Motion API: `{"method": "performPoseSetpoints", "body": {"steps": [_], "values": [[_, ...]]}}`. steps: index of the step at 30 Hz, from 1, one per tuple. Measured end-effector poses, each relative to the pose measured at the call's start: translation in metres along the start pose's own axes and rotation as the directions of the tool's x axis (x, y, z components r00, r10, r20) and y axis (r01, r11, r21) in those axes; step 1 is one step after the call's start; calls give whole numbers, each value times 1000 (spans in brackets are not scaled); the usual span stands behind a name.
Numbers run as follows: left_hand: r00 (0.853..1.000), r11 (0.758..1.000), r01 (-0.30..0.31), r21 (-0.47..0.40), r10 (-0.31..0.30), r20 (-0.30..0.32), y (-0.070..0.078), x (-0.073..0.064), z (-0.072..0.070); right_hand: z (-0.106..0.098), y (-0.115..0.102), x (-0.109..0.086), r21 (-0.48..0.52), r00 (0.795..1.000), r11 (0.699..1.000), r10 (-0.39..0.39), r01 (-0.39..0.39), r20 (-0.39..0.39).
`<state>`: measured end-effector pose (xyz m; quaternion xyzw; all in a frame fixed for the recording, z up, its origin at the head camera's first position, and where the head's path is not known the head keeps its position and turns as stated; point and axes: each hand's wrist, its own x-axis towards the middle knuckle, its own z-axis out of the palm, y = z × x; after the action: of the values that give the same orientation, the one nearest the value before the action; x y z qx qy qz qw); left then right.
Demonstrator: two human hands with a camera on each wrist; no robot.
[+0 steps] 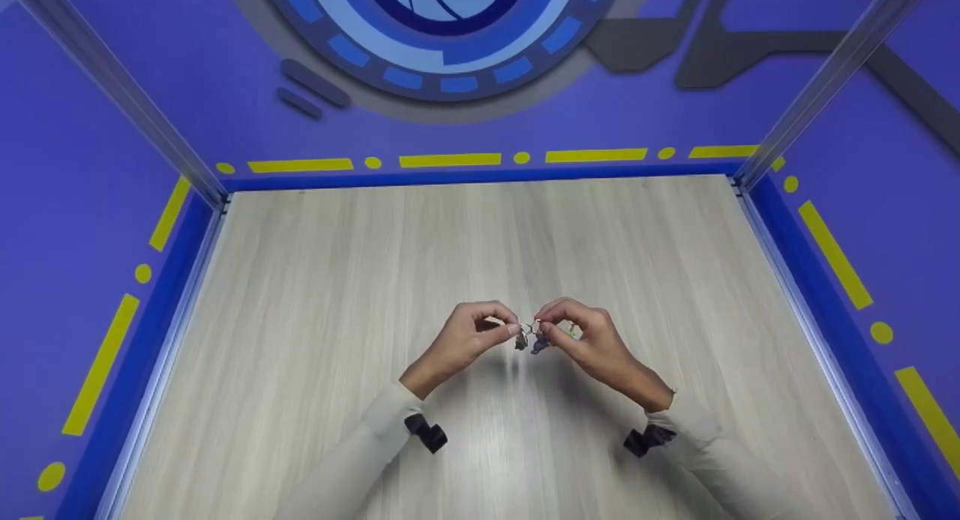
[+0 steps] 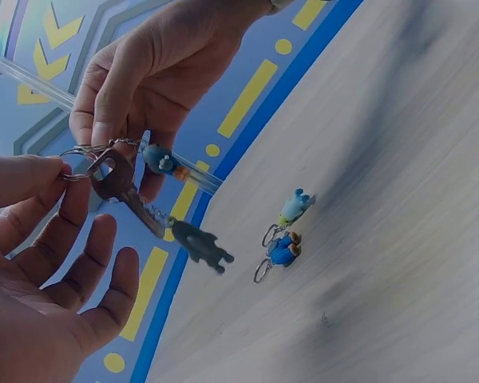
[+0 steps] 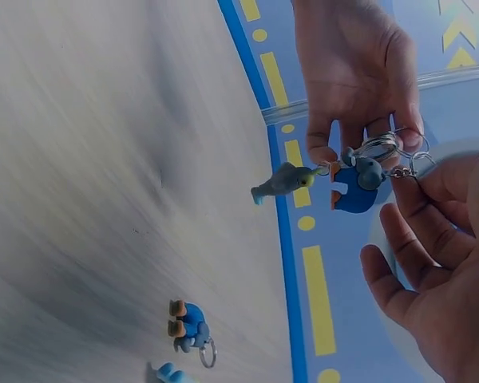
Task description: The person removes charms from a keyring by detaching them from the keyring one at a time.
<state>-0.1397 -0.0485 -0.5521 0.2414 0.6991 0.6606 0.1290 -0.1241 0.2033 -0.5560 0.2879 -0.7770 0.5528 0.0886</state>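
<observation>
In the head view, my left hand (image 1: 461,338) and right hand (image 1: 596,340) meet with their fingertips close together above the table. Thumb and finger of the left hand pinch a metal key ring (image 2: 78,174), beside which a key (image 2: 116,179) slants down. The right hand pinches a keychain ring (image 3: 421,163) linked by a short chain to a small figure (image 3: 355,185) with a blue body and grey head. A second, slimmer grey figure (image 3: 281,183) with a yellow-green end dangles beside it. The rings overlap between the fingertips.
Two more figure keychains lie on the wooden table (image 1: 322,280): a light blue one (image 2: 295,206) and a darker blue one (image 2: 283,249) with brown feet, each with a metal ring. Blue-purple walls (image 1: 187,77) with yellow markings enclose the table's back and sides.
</observation>
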Motion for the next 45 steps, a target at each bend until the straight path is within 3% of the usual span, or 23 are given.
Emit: {"method": "performPoseSetpoints", "body": {"steps": [8, 16, 27, 33, 38, 45], "values": [[1000, 1000, -10, 18, 10, 1, 0, 1, 0, 1, -1, 0, 0, 1000, 1000, 22, -22, -20], [999, 999, -33, 5, 33, -10, 1, 1, 1, 1, -3, 3, -31, 998, 998, -58, 57, -8], [999, 999, -36, 35, 36, -8, 1, 1, 2, -2, -1, 2, -64, 994, 993, -95, 98, 52], [999, 998, -46, 39, 47, -22, -1, 1, 3, -2, -1, 5, -115, 979, 973, -191, 199, 76], [998, 998, -61, 29, 62, -27, -2, 1, 4, -2, 1, 6, -164, 950, 938, -291, 306, 109], [998, 998, -58, 33, 59, -39, -3, 1, 4, -2, 1, 7, -221, 940, 915, -314, 337, 135]]}}
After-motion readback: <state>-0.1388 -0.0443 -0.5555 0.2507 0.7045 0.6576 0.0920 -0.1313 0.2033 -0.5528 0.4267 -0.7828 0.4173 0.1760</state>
